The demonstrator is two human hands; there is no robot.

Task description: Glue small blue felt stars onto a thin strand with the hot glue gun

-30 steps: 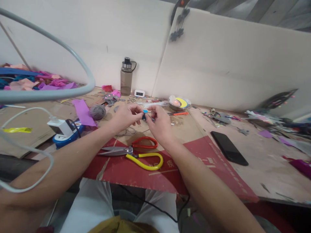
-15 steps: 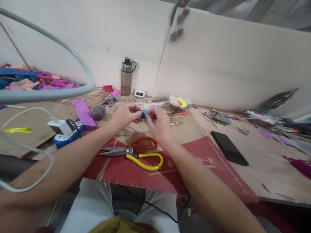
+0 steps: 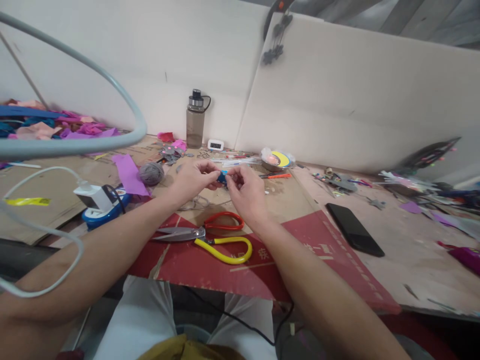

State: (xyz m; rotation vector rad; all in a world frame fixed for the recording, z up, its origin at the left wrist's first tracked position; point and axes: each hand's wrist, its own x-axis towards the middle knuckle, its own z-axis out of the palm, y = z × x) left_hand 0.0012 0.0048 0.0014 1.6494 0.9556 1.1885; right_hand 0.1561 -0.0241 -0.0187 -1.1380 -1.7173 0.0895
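Between my two hands is a small blue piece (image 3: pixel 222 177), perhaps felt or paper; its exact kind is too small to make out. My left hand (image 3: pixel 197 176) pinches it from the left with thumb and forefinger. From the right, the fingertips of my right hand (image 3: pixel 245 189) close on the same piece. Both hands are raised over the cardboard. Below them lie scissors (image 3: pixel 202 234) with one red and one yellow handle, blades pointing left. A grey ball of yarn (image 3: pixel 151 172) rests left of my left hand.
A water bottle (image 3: pixel 195 120) and a small digital clock (image 3: pixel 215 145) stand by the back wall. A bowl (image 3: pixel 275 160) is behind my right hand. A phone (image 3: pixel 354 229) lies to the right. At left are a charger on a blue power strip (image 3: pixel 107 212) and a thick hose-like arm (image 3: pixel 127 100).
The blue piece has turned slightly between my fingertips, and its light blue top shows less. My right hand has shifted a little. The rest looks the same.
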